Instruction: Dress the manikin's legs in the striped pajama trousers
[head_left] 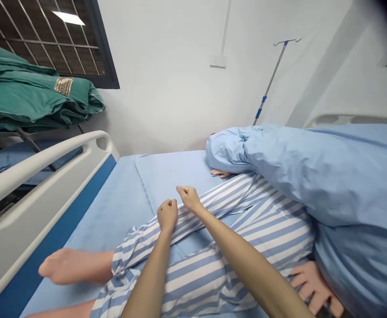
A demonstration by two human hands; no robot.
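A figure that looks like a manikin lies on the bed in blue-and-white striped trousers (262, 238). My left hand (167, 215) is closed in a fist over the far trouser leg. Just right of it and slightly farther off, my right hand (188, 197) is also closed, its thumb side pointing left, at the far edge of that leg. Whether cloth is pinched inside either hand is hidden. The figure's bare foot (70, 265) points left, and its plastic-looking hand (315, 285) lies at lower right. A light blue quilt (312, 168) is folded back over the upper body.
At left stands the bed's end board (47, 194), pale with a blue strip. Behind it, green folded cloth (31, 92) is piled on a metal frame under a barred window (47, 39). A drip stand (269, 88) rises by the white wall. Blue sheet (123, 194) covers the mattress.
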